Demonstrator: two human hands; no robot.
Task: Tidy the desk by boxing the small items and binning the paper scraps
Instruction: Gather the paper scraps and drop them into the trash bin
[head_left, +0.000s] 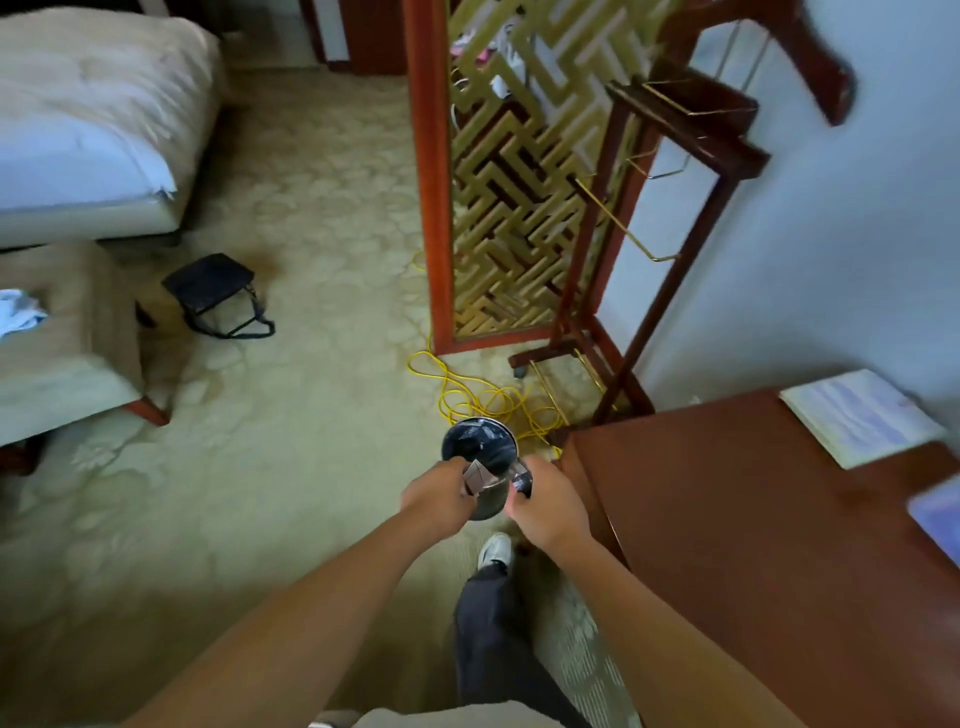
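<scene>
Left grip on blurred scrap

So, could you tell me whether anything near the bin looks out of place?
Yes: a yellow cable lies in loose tangled loops on the carpet just beyond the bin, where it could catch a foot. The left hand and right hand hold paper scraps above it.

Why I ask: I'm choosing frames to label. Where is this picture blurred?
Head view: motion blur smears the white booklet and brown wooden desk at right; the left hand and right hand, each gripping a small scrap over the round metal bin, look soft.
</scene>
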